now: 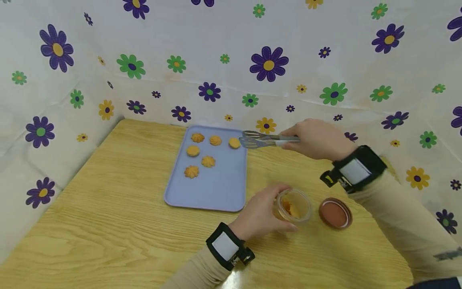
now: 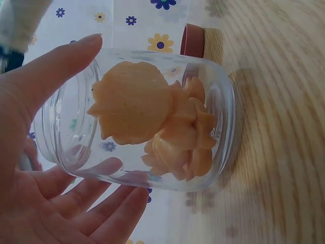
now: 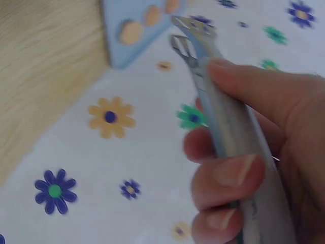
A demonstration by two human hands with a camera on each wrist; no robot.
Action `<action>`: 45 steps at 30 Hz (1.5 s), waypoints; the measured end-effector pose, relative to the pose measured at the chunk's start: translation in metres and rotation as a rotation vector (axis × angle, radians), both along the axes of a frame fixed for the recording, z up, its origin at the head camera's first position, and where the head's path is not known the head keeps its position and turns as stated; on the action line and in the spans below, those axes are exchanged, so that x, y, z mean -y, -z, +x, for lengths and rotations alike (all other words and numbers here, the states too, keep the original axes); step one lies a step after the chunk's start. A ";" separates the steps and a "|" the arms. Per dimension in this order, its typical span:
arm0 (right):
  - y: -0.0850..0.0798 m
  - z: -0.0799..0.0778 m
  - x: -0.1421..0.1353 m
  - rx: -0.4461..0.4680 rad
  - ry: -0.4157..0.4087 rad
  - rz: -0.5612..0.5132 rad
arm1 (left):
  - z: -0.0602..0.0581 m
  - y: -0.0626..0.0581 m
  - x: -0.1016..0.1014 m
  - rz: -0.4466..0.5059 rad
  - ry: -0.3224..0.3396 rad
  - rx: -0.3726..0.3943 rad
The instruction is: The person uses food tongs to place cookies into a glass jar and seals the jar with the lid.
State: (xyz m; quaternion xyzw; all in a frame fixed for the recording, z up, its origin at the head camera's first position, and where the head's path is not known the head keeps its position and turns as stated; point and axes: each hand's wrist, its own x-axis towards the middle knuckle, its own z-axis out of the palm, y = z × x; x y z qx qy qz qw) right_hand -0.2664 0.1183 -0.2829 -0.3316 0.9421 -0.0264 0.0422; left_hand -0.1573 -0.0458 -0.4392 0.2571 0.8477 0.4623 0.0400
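My left hand point(image 1: 258, 214) grips a clear jar point(image 1: 306, 206) on the wooden table, thumb and fingers around its sides. In the left wrist view, several cookies point(image 2: 133, 104) lie inside the jar; one large one leans above the rest. My right hand point(image 1: 317, 138) holds metal tongs point(image 1: 265, 140) above the right edge of a blue tray point(image 1: 216, 198). The tips of the tongs stand slightly apart, with no cookie visible between them. Several golden cookies point(image 1: 208, 161) lie on the tray's far and left parts; a round one point(image 1: 234, 143) is closest to the tongs.
A brown round lid point(image 1: 335, 213) lies on the table point(image 1: 108, 200) to the right of the jar, under my right forearm. Behind the table hangs a white cloth point(image 1: 223, 36) with a flower print, close to the tray's far edge.
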 end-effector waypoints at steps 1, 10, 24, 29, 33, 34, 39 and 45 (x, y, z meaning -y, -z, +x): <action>0.007 -0.008 0.007 -0.010 -0.003 0.020 | 0.000 0.001 -0.001 -0.002 0.001 -0.002; 0.043 -0.043 0.048 -0.054 -0.029 0.154 | 0.003 0.003 -0.003 0.007 0.014 -0.004; 0.048 -0.048 0.073 -0.134 0.005 0.169 | 0.000 -0.001 0.005 -0.013 -0.004 -0.020; 0.041 -0.043 0.069 -0.100 0.024 0.148 | 0.001 0.000 0.004 -0.001 0.003 -0.016; 0.031 -0.036 0.052 -0.060 0.041 0.121 | 0.002 0.000 0.001 0.000 0.016 -0.003; 0.028 -0.033 0.047 -0.054 0.040 0.109 | 0.002 0.001 0.000 -0.001 0.017 0.002; 0.000 -0.004 0.015 -0.042 0.022 -0.015 | 0.001 0.001 -0.002 0.001 0.007 0.028; -0.034 0.045 -0.030 -0.101 0.025 -0.069 | 0.000 0.001 -0.003 0.004 -0.016 0.049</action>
